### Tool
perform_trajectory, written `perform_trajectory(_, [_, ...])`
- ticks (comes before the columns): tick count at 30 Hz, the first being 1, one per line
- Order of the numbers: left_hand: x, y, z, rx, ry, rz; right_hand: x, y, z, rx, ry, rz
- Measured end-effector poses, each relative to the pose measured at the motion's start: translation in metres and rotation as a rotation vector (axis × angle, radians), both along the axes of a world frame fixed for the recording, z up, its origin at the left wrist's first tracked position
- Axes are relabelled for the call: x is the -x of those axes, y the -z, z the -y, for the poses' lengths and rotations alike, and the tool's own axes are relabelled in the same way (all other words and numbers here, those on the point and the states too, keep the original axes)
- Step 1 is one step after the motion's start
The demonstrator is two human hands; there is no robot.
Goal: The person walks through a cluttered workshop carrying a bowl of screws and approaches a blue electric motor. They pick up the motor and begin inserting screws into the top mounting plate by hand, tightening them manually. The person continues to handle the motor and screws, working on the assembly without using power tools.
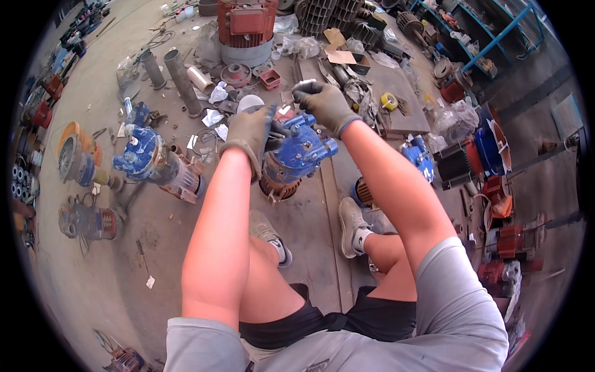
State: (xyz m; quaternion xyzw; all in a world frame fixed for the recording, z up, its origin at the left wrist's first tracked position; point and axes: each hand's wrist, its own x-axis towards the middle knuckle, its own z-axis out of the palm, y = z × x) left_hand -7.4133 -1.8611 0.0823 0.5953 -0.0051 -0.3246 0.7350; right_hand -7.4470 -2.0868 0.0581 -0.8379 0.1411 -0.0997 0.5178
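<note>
Between my feet stands a worn blue pump motor (pixel 296 152), with pipe-like stubs on its top and a rusty finned lower body. My left hand (pixel 246 133), in a grey-brown work glove, is closed against the upper left side of this motor; its fingertips are partly hidden. Above and right of the motor is my right hand (pixel 326 106), gloved too and raised off it. Its fingers are pinched together around something small and pale at the tips, too small to name.
Another blue motor (pixel 152 158) lies to the left, and one more (pixel 418 158) is beyond my right forearm. Ahead are a large red motor (pixel 246 25), grey pipes (pixel 183 84), yellow tape (pixel 389 100) and scattered scraps. Blue shelving (pixel 489 43) stands far right.
</note>
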Motion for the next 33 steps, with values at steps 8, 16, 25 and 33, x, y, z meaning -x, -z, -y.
perform_trajectory(8, [-0.037, 0.041, -0.024, 0.181, -0.172, -0.099, -0.038, 0.056, -0.011, 0.512, -0.098, -0.151])
perform_trajectory(16, [-0.023, 0.014, -0.02, -0.016, -0.053, -0.026, -0.044, 0.038, -0.015, 0.682, -0.098, -0.325])
perform_trajectory(25, [-0.032, 0.056, -0.013, -0.808, 0.623, 0.601, -0.043, 0.05, -0.01, 0.737, -0.209, -0.377])
perform_trajectory(33, [-0.013, 0.063, -0.009, -1.112, 0.814, 0.874, 0.043, -0.003, -0.026, 0.688, -0.11, 0.075])
